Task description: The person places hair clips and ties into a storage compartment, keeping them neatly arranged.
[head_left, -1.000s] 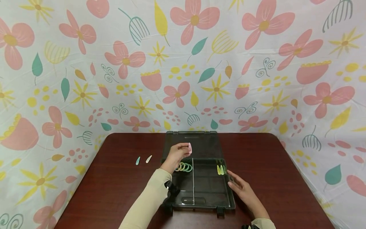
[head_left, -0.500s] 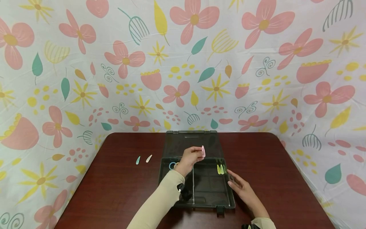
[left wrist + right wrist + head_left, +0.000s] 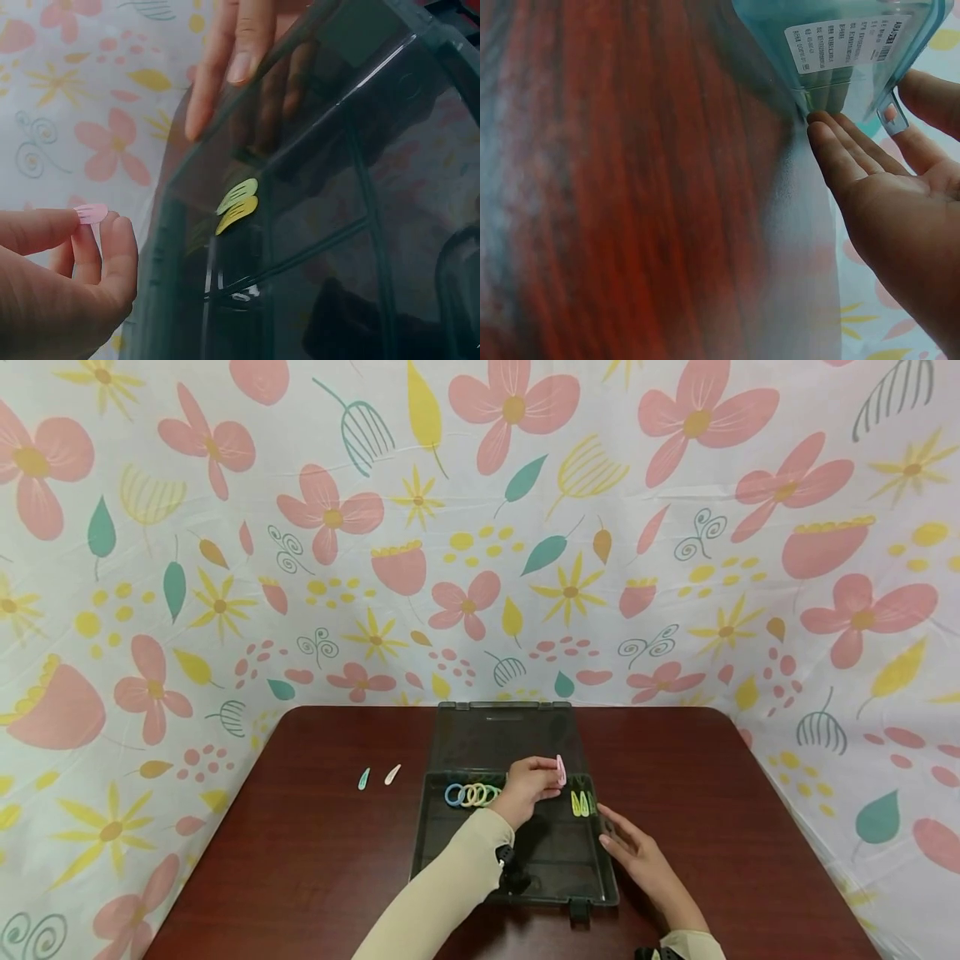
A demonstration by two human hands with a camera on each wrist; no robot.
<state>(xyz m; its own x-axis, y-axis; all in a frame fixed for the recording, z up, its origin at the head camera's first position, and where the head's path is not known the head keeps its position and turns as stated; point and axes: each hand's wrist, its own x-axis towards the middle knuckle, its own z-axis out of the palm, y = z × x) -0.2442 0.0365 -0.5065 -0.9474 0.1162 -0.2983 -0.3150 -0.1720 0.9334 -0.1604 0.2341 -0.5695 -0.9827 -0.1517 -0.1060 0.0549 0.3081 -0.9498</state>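
Observation:
My left hand [image 3: 528, 789] pinches a pink snap hair clip [image 3: 560, 772] between thumb and fingertips, above the right compartment of a dark see-through box [image 3: 562, 900]. A yellow hair clip [image 3: 238, 215] and a light green hair clip [image 3: 241, 192] lie side by side in that compartment, near its right wall. Outside this wall, my right hand [image 3: 641, 860] rests its extended fingers against the box. The right wrist view shows those fingers at the box's edge, below a white label [image 3: 847, 43]. My left forearm hides part of the left compartment and the divider.
Several hair rings [image 3: 454, 795] in blue, yellow and green lie in the left compartment. The lid [image 3: 502, 735] is folded back toward the patterned cloth [image 3: 480, 527]. On the table [image 3: 300, 860], left of the box, lie a teal clip [image 3: 363, 778] and a whitish clip [image 3: 393, 774].
My left hand has carried the pink hair clip rightward, from over the left compartment to over the right one near the other clips. My right hand has stayed at the box's side.

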